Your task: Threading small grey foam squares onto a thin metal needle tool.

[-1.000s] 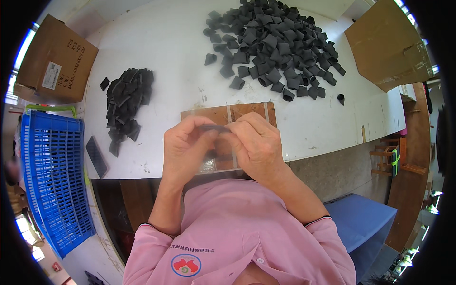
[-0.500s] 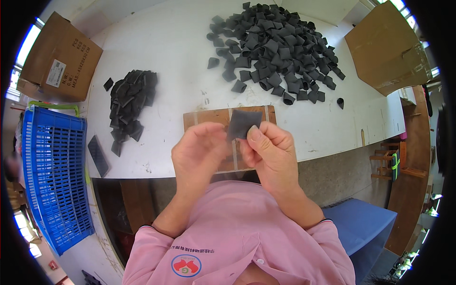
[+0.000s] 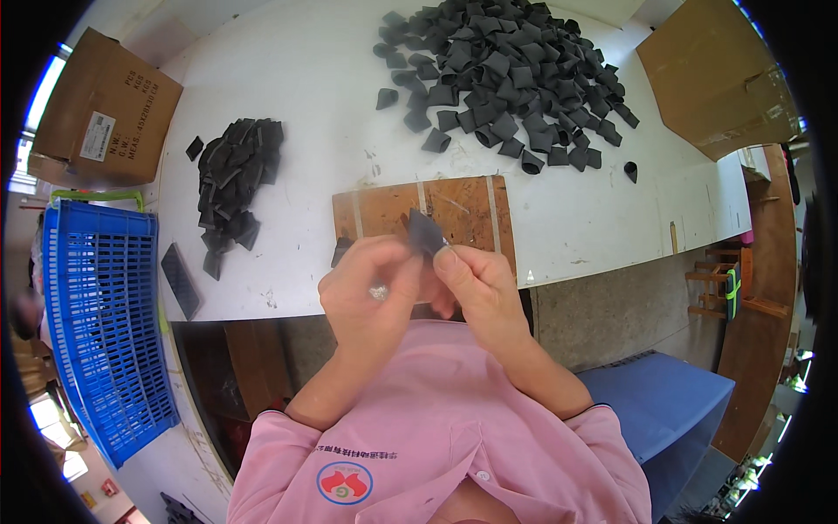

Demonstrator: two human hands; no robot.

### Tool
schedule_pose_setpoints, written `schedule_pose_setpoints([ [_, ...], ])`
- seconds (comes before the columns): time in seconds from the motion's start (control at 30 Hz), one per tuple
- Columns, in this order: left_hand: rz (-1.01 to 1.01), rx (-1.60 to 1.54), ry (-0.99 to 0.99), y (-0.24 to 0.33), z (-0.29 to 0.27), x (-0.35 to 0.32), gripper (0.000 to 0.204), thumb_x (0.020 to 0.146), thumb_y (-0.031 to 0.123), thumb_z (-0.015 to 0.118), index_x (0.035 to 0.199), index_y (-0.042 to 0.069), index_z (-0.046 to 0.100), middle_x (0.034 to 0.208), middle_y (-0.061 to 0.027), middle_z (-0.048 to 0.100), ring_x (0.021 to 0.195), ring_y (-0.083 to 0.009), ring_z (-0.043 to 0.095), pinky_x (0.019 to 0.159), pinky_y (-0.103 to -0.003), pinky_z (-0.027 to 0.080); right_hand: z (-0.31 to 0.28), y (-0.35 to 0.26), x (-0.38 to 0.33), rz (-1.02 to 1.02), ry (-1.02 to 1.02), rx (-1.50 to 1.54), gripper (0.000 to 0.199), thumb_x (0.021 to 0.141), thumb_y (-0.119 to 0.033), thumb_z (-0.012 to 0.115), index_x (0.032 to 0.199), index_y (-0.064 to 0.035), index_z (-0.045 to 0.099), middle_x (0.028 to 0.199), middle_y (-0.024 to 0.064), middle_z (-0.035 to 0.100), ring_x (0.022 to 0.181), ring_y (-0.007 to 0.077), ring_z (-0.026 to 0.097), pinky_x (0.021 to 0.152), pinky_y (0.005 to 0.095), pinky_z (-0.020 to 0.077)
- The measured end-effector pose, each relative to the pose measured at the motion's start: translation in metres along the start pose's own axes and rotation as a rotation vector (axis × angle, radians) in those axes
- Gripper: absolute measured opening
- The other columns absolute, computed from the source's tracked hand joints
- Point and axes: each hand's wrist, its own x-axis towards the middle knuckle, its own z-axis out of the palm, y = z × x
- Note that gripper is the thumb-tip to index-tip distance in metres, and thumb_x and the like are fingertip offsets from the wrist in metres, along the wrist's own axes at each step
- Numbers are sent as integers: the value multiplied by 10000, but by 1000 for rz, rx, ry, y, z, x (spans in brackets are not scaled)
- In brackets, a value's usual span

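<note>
A small dark grey fabric pouch (image 3: 425, 231) is upright and seen nearly edge-on between my hands, above a brown wooden board (image 3: 471, 205). My right hand (image 3: 478, 284) pinches its lower right side between thumb and fingers. Curled at the pouch's left is my left hand (image 3: 367, 284), its thumb close to the pouch; whether it touches is unclear. A small shiny silvery thing (image 3: 378, 292) shows inside that curl, too small to name. Another dark piece (image 3: 342, 251) shows at the board's left edge, partly behind my left hand.
A large heap of dark pouches (image 3: 515, 79) lies at the back. A smaller pile of flat dark pieces (image 3: 236, 179) sits left. Cardboard boxes (image 3: 109, 113) (image 3: 720, 79) flank the white table (image 3: 314, 131). A blue plastic crate (image 3: 109, 323) stands at the left.
The pouch has turned from flat-on to nearly edge-on and come slightly lower left. My left hand has curled more, and the silvery thing now shows in it.
</note>
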Motion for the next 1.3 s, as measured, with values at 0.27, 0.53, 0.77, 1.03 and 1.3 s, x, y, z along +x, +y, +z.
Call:
schedule_pose_setpoints([
  [0.27,-48,54,-113,-6,-2,-3,57,773,-61,572,816,-39,542,687,-55,583,575,-80,570,522,-189,478,-3,-4,4,-878,108,-921,144,700,9,663,818,-4,582,737,80,546,595,140,552,483,239,440],
  [0.53,308,479,122,-14,10,-13,107,739,-72,582,831,-24,557,697,-46,584,513,-64,517,473,-180,404,-10,5,22,-1435,305,-1605,181,581,28,608,743,-5,532,698,89,519,559,217,513,459,280,423],
  [0.77,-109,397,-1,-69,-19,-36,191,728,-15,598,912,-8,546,786,-78,537,634,-121,517,544,-222,419,-45,-99,72,-953,694,-1049,199,798,-149,571,866,37,592,730,95,601,621,141,558,541,269,442],
  [1.03,-39,745,-169,-89,-5,-41,349,655,28,640,966,-12,485,994,-191,467,863,-364,504,706,-388,449,-49,17,34,-561,328,-901,75,794,-54,559,783,16,582,653,79,561,563,119,513,518,247,404],
  [1.3,19,783,-365,-103,-23,-40,224,684,-52,533,904,-42,496,1002,-191,477,872,-348,515,704,-382,462,-51,46,30,-344,197,-968,104,790,-75,565,788,28,579,660,121,568,571,202,543,522,299,419],
])
